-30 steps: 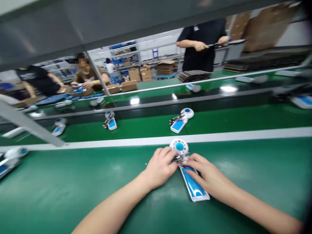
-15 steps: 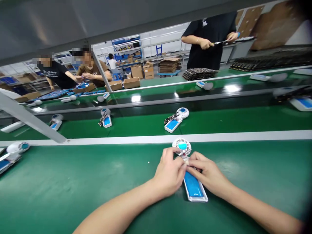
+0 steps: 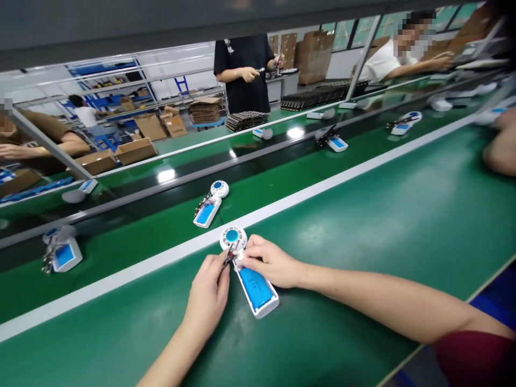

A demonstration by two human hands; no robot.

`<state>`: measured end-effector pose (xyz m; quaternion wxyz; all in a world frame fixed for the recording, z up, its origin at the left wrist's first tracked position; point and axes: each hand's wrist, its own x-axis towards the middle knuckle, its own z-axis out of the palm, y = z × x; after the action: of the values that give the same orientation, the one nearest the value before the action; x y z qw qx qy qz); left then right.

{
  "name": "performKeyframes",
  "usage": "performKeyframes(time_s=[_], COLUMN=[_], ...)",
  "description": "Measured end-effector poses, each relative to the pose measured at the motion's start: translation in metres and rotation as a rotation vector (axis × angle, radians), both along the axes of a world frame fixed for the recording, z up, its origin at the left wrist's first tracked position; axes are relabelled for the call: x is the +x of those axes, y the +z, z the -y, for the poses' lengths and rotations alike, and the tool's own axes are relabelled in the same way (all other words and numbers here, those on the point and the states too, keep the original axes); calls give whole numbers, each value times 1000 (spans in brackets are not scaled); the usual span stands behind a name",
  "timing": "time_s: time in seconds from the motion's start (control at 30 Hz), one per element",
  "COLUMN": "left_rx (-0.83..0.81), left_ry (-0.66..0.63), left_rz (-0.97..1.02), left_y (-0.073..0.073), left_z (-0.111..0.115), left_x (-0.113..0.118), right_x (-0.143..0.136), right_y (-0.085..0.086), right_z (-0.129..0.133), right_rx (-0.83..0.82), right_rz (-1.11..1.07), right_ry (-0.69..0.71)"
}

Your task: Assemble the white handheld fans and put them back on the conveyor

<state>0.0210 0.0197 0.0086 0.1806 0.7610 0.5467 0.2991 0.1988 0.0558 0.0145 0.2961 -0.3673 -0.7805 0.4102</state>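
An opened white handheld fan (image 3: 266,310) lies on the green work surface, its round grille head pointing away from me. A blue battery pack (image 3: 256,287) fills its handle. My left hand (image 3: 207,290) is closed at the left of the fan's neck, pinching a thin dark circuit board (image 3: 227,259) that is partly hidden by the fingers. From the right, my right hand (image 3: 270,260) reaches over the neck. Its thumb and forefinger are pressed together at a small pale part (image 3: 241,256) among thin wires; fingers hide most of it.
A white rail (image 3: 133,271) separates my surface from a green conveyor belt (image 3: 161,226). Another opened fan (image 3: 207,212) lies on the belt, with several more along it. Stacked circuit boards (image 3: 246,121) stand across the line. A co-worker's arm (image 3: 502,145) reaches in at right.
My view has turned right, so the scene sits further left. My left hand has drawn apart from the right and now holds the dark board at the neck's left; the right stays at the neck.
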Motion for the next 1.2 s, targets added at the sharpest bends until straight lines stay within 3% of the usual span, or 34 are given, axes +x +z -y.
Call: performKeyframes(time_s=[0.17, 0.43, 0.57, 0.7, 0.9, 1.07, 1.13, 1.2], left_rx=[36, 108, 340, 561, 614, 607, 694, 841], left_ry=[-4, -57, -55, -84, -108, -87, -64, -61], left_rz=[-125, -192, -343, -498, -530, -541, -499, -435], left_y=[-1, -5, -9, -13, -22, -14, -16, -28], left_z=[2, 4, 7, 12, 13, 9, 10, 6], left_x=[4, 6, 8, 10, 14, 9, 9, 12], right_x=[-4, -7, -9, -10, -7, -5, -8, -13], right_y=[3, 1, 1, -3, -10, -12, -12, -15], right_z=[0, 4, 8, 13, 17, 8, 2, -7], right_rx=[18, 207, 185, 264, 310, 225, 200, 175], right_rz=[-62, 136, 150, 114, 89, 36, -6, -11], right_ry=[-30, -75, -100, -106, -95, -112, -120, -124])
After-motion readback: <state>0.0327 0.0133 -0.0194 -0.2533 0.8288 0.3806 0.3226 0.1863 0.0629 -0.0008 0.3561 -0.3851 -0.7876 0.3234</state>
